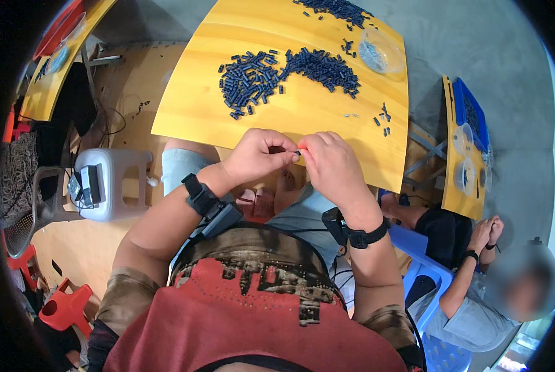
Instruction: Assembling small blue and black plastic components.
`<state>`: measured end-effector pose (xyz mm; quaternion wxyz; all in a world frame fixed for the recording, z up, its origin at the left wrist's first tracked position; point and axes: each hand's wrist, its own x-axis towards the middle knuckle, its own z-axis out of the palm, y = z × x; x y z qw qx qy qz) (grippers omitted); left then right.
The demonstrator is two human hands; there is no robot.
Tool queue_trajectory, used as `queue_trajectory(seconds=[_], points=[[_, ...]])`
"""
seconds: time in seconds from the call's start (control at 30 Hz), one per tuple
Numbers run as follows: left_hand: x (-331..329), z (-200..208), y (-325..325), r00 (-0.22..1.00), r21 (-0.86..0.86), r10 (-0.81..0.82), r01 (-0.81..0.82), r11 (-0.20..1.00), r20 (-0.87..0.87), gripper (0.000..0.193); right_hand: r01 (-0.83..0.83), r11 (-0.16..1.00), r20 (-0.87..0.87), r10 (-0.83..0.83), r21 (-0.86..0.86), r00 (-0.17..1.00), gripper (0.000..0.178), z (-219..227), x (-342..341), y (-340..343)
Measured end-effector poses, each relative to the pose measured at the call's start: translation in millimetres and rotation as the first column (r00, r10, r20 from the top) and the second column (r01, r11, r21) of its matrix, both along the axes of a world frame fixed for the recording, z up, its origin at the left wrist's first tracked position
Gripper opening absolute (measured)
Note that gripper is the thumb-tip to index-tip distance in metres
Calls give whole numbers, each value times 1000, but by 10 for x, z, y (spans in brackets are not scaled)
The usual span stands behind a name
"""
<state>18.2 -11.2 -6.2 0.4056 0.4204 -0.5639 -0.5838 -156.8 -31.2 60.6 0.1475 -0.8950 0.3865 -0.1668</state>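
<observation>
Just past the near edge of the yellow table [197, 93], my two hands meet fingertip to fingertip. Between them is a small black plastic part [298, 153], mostly hidden by the fingers. My left hand [259, 155] pinches it between thumb and forefinger. From the other side my right hand [334, 164] closes its fingertips on the same part. Beyond my hands lie two touching heaps of small black parts, a left heap [247, 84] and a right heap [324, 71]. A few loose black parts [384, 118] and tiny pale pieces [352, 115] lie to the right.
A clear round tub [379, 53] of small pieces stands at the table's right edge, near another black heap [339, 9]. On the right, a person [463, 297] sits by a second yellow table [451, 180] with a blue tray [469, 111]. A pale stool [113, 186] stands left.
</observation>
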Motion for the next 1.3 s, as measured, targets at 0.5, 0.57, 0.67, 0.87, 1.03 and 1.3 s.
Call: queue_trajectory(seconds=[0.5,0.57,0.67,0.87,1.03,1.3], points=[[-61,-55,101,1000,-61,24,-24,998,8,9,-34,998,-79,29,-61,996,6,29,-45,138],[-67,-44,104,1000,-57,26,-25,998,8,9,-61,996,-143,52,-61,988,6,32,-48,146],[-45,-12,112,993,-123,27,-13,992,114,9,-63,997,-186,53,-52,981,6,44,-14,140],[-25,38,123,997,-49,51,-49,998,53,9,-43,997,-70,48,67,996,6,66,35,67],[1,43,121,1000,-3,28,-28,1000,14,9,-39,977,68,26,211,997,7,46,3,39],[-2,-21,110,997,47,54,-56,997,47,9,-114,993,-174,116,19,978,7,71,88,80]])
